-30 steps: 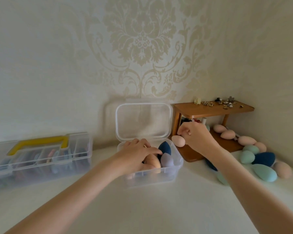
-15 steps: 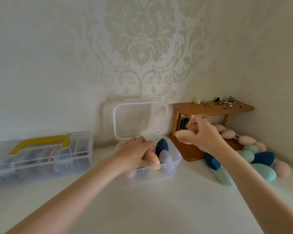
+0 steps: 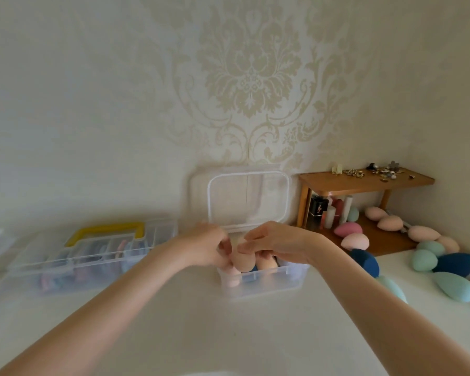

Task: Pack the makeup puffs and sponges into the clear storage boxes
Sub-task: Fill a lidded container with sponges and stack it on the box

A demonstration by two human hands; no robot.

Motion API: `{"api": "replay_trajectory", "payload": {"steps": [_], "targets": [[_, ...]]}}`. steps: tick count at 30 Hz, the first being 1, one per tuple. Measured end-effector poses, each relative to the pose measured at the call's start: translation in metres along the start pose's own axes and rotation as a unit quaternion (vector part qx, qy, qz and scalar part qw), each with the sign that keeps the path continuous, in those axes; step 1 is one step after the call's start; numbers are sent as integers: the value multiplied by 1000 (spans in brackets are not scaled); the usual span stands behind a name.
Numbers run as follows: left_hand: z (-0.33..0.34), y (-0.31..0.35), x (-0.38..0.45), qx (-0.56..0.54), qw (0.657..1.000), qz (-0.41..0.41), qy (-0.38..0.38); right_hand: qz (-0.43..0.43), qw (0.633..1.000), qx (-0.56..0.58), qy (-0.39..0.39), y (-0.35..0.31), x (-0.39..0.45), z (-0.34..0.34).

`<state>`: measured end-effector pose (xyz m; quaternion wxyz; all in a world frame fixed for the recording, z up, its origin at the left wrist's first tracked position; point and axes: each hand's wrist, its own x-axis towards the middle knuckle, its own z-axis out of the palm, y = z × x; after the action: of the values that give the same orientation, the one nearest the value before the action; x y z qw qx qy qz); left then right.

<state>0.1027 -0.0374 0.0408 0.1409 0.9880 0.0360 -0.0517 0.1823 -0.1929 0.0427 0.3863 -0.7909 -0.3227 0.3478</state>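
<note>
Two hands meet over the open clear box (image 3: 263, 280): a peach sponge (image 3: 242, 260) is clamped between the fingers of the right hand (image 3: 278, 240) and the left hand (image 3: 205, 248), its tip lowered among the sponges packed inside. More sponges (image 3: 423, 260) are left loose beside a wooden shelf (image 3: 364, 180).

My home vanity corner, damask wallpaper (image 3: 251, 77), my small wooden shelf (image 3: 364, 181) of trinkets and cosmetics, sponges scattered on my white tabletop (image 3: 228, 329)
</note>
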Motion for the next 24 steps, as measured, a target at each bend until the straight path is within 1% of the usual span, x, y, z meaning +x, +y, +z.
{"api": "replay_trajectory", "payload": {"steps": [3,7,10,13,15,17,20,22,24], "targets": [[1,4,7,60,998,-23,1,15,996,-83,6,-1,1,3],[3,12,14,129,991,-37,22,18,995,-99,-22,-9,-2,4],[6,13,15,141,988,-37,47,19,982,-185,-13,-16,2,10],[10,9,16,133,987,-25,83,11,956,-293,9,-16,11,21],[13,6,16,112,988,-15,105,1,941,-337,35,-13,17,30],[14,5,13,87,990,-9,111,-18,930,-361,70,-9,23,38],[12,9,7,69,992,0,109,-6,921,-379,86,-5,30,42],[11,10,6,63,992,-6,108,10,925,-372,79,-8,27,41],[11,9,7,58,993,-17,106,23,938,-342,48,-12,23,35]]}}
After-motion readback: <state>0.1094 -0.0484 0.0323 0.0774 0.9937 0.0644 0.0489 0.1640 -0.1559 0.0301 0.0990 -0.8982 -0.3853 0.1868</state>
